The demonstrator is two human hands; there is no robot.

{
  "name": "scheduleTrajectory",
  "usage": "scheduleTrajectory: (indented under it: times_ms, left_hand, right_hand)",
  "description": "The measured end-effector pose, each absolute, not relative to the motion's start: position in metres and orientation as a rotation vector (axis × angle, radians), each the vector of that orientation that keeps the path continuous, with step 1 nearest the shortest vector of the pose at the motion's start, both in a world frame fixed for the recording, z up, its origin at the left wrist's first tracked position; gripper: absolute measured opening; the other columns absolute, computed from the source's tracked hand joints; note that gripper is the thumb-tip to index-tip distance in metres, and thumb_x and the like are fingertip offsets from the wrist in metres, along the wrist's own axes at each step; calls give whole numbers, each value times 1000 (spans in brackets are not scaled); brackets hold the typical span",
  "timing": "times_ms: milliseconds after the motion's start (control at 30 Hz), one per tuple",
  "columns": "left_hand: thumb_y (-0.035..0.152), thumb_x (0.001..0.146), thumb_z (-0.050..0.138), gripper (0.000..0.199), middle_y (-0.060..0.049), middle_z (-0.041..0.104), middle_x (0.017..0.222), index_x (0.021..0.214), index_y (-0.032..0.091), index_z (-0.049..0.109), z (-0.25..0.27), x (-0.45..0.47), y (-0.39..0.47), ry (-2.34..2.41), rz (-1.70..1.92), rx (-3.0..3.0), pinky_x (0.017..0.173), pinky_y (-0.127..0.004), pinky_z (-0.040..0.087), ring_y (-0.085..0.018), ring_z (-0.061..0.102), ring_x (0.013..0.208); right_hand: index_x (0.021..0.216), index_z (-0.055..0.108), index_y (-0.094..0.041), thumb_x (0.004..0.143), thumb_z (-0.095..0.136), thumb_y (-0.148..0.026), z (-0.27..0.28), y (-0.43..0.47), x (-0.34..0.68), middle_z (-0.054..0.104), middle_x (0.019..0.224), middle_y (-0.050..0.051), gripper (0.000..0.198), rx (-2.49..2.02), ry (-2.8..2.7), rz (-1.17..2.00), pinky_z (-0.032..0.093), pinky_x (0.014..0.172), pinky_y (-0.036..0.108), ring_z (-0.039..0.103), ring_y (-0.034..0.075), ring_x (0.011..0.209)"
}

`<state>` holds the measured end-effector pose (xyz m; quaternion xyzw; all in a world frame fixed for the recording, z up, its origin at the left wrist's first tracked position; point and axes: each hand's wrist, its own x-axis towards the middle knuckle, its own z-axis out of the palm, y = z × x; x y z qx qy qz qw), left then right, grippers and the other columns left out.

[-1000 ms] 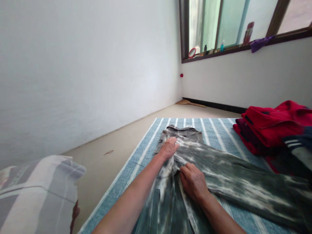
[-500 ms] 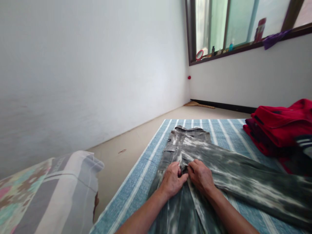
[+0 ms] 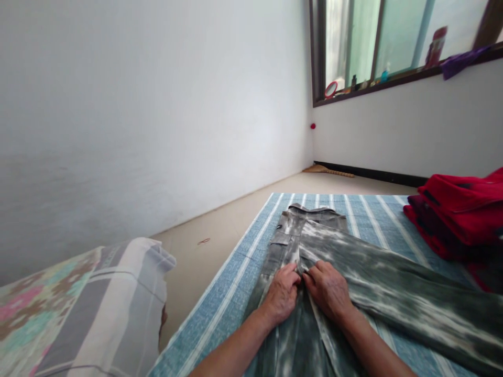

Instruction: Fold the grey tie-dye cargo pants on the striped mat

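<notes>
Grey-green mottled trousers point(image 3: 334, 262) spread flat on a blue striped mat point(image 3: 231, 293) on the floor, waistband at the far end, one leg angled off toward the right edge of view; left hand point(image 3: 283, 294) palm-down on the cloth near the crotch seam, fingers point(image 3: 291, 272) curled together and pinching a fold of the fabric; right hand point(image 3: 329, 289) just beside it, likewise palm-down, fingers point(image 3: 312, 273) bent and closed on the same ridge of cloth, fingertips of both hands almost touching; both forearms entering from the bottom of the frame, lying over the trousers. At right, on the mat, a stack of folded red garments point(image 3: 456, 214); at lower left, a patterned pillow point(image 3: 90, 309) beside the mat; beyond, bare beige floor point(image 3: 220, 230), white wall point(image 3: 157, 104), and a window point(image 3: 393, 42) with small items on its sill, too small to identify.
</notes>
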<state>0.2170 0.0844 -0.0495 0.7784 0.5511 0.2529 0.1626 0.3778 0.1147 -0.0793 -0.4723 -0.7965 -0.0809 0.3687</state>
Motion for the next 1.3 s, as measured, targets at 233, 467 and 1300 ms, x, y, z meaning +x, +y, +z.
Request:
scheduleTrajectory:
  times_ms: [233,467,1300]
  left_hand:
    - [5,72,51,32,-14,52,137,99,17,65,-50,215,83,1569,612,2236,114,-43,27,-24,41,132]
    - [8,70,55,31,-10,51,140,95,19,70,-43,216,82,1561,659,2071,111,-40,31,-23,44,131]
    - [43,91,50,62,-13,20,156,145,17,34,-28,170,39,1772,224,2222,117,-49,13,-26,13,145]
  right_hand:
    - [80,62,-23,86,60,-33,-73,108,376,60,77,3,12,-1276,-2098,-204,34,66,31,54,21,77]
    - [83,62,-24,88,57,-33,-64,101,372,60,80,3,12,-1382,-2156,-175,32,66,32,54,22,80]
    - [84,61,-22,83,57,-32,-58,95,375,62,88,7,11,-1504,-2218,-83,32,64,32,53,23,86]
